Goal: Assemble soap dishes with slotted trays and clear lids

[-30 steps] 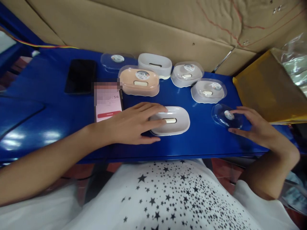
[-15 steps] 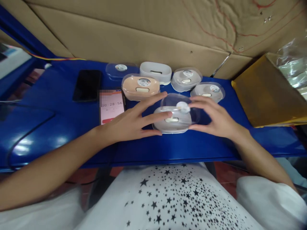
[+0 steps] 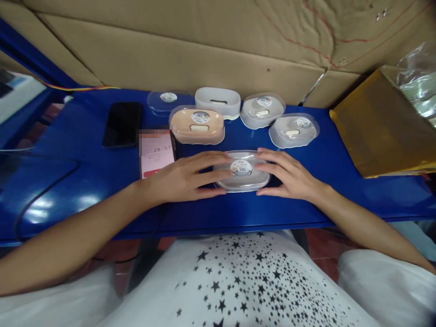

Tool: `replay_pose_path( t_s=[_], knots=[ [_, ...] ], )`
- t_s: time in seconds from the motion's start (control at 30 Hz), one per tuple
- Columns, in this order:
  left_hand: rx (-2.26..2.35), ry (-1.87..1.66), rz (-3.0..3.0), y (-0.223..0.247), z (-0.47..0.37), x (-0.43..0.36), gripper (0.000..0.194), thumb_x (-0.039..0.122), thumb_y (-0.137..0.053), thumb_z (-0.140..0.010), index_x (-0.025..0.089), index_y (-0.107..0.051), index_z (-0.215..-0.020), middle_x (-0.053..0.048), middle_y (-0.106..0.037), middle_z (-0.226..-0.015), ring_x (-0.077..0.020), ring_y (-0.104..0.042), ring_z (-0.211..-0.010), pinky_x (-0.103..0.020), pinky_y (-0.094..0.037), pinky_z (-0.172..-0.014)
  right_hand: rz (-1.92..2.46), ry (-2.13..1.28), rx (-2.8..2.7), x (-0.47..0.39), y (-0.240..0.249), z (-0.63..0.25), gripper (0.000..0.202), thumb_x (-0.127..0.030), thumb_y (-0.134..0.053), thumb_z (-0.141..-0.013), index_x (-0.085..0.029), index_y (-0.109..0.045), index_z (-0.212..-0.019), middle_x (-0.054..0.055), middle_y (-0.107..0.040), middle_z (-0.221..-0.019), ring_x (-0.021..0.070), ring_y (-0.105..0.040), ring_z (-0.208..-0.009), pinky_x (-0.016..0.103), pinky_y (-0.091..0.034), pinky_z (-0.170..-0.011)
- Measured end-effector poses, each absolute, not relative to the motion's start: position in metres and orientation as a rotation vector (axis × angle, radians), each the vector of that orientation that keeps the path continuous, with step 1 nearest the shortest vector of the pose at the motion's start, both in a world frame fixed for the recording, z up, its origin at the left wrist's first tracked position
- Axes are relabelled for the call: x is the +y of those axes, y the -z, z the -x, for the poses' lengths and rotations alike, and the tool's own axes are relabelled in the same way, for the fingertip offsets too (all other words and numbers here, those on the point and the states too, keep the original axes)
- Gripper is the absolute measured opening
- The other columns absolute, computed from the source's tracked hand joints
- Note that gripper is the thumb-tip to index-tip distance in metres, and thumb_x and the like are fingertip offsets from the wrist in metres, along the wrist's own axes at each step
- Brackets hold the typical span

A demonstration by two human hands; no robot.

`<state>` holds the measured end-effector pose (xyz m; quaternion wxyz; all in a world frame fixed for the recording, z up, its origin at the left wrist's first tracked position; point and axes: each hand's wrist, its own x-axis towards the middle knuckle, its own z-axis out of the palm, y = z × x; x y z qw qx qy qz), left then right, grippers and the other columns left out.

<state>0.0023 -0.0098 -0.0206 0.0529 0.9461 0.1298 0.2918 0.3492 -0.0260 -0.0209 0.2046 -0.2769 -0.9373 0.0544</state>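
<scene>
In the head view, a pale dish (image 3: 242, 183) under a clear lid (image 3: 247, 155) sits on the blue worktop (image 3: 204, 218), near its front edge and between the person's two hands. The left hand (image 3: 177, 179) is clamped over the dish's left end, its fingers fanned apart: the thumb lies at the near edge, one fingertip at the far edge and another on the lid's round label (image 3: 241, 166). The right hand (image 3: 293, 176) grips the right end of the lid, thumb at the near side and the other fingers, slightly apart, over the top. Beyond the left wrist lies a phone (image 3: 156, 156) with a pink screen, its lower part hidden by that hand; a dark flat device (image 3: 121, 125) rests farther left. Behind the hands stand a peach dish (image 3: 195, 135) beneath a labelled clear cover, an uncovered white box (image 3: 221, 103) with a slot, and two pale covered boxes, one farther back (image 3: 260, 116) and one nearer (image 3: 293, 135). Another labelled clear lid (image 3: 158, 103) lies behind the peach dish, to its left. A carton wrapped in brown tape (image 3: 378, 131) stands at the right, and brown cardboard (image 3: 163, 50) lines the back.
</scene>
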Motion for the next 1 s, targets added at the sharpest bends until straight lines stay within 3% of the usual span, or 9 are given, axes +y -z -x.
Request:
replay_pose_path(
  t_s=[0.17,0.33,0.43,0.7,0.8,0.9,1.0],
  knots=[
    [0.422,-0.841,-2.905,0.020,-0.004,-0.012,0.053,0.028,-0.073,-0.105,0.033,-0.053,-0.154,-0.013,-0.070,-0.143,-0.0311,-0.068,-0.139,-0.051,-0.063,-0.115,0.769,-0.064,-2.687,-0.028,0.023,-0.352,0.059,-0.060,-0.069,-0.104,-0.025,-0.063,-0.151,0.014,-0.064,-0.156,0.0372,-0.058,-0.149,0.059,-0.057,-0.117],
    [0.382,-0.867,-2.917,0.020,-0.004,-0.013,0.050,0.028,-0.074,-0.103,0.024,-0.058,-0.150,-0.017,-0.071,-0.140,-0.0336,-0.068,-0.138,-0.052,-0.064,-0.113,0.701,-0.025,-2.669,-0.028,0.023,-0.353,0.059,-0.058,-0.071,-0.103,-0.024,-0.063,-0.151,0.015,-0.064,-0.155,0.0369,-0.059,-0.148,0.056,-0.058,-0.117],
    [0.460,-0.806,-2.876,0.018,-0.005,-0.015,0.050,0.025,-0.073,-0.104,0.029,-0.057,-0.150,-0.015,-0.070,-0.142,-0.0331,-0.067,-0.139,-0.052,-0.062,-0.114,0.696,-0.004,-2.659,-0.026,0.023,-0.352,0.056,-0.059,-0.069,-0.104,-0.024,-0.064,-0.148,0.015,-0.065,-0.153,0.0360,-0.061,-0.146,0.055,-0.059,-0.116],
    [0.499,-0.830,-2.851,0.023,-0.008,-0.015,0.042,0.029,-0.074,-0.104,0.025,-0.060,-0.144,-0.015,-0.067,-0.145,-0.0294,-0.066,-0.139,-0.047,-0.061,-0.114,0.818,-0.214,-2.665,-0.030,0.014,-0.345,0.064,-0.056,-0.065,-0.107,-0.030,-0.050,-0.163,0.015,-0.054,-0.160,0.0360,-0.055,-0.148,0.058,-0.055,-0.119],
    [0.525,-0.747,-2.924,0.023,-0.007,-0.013,0.044,0.039,-0.070,-0.107,0.025,-0.057,-0.147,-0.017,-0.063,-0.151,-0.0310,-0.066,-0.138,-0.046,-0.064,-0.109,0.924,-0.275,-2.705,-0.036,-0.001,-0.351,0.061,-0.051,-0.067,-0.106,-0.031,-0.050,-0.161,0.014,-0.051,-0.162,0.0350,-0.057,-0.146,0.057,-0.054,-0.119],
    [0.674,-0.724,-3.019,0.015,-0.002,-0.008,0.043,0.045,-0.066,-0.108,0.025,-0.059,-0.145,-0.015,-0.065,-0.148,-0.0329,-0.068,-0.134,-0.049,-0.062,-0.109,1.085,-0.292,-2.703,-0.043,-0.017,-0.370,0.059,-0.050,-0.072,-0.103,-0.030,-0.053,-0.154,0.014,-0.053,-0.158,0.0360,-0.059,-0.143,0.056,-0.055,-0.117],
    [1.041,-0.824,-2.992,0.004,0.007,0.000,0.038,0.041,-0.063,-0.109,0.024,-0.061,-0.143,-0.013,-0.066,-0.148,-0.0363,-0.065,-0.138,-0.055,-0.056,-0.114,1.277,-0.285,-2.665,-0.050,-0.027,-0.396,0.058,-0.055,-0.074,-0.098,-0.031,-0.055,-0.148,0.013,-0.058,-0.151,0.0391,-0.062,-0.138,0.059,-0.056,-0.111]
  ],
)
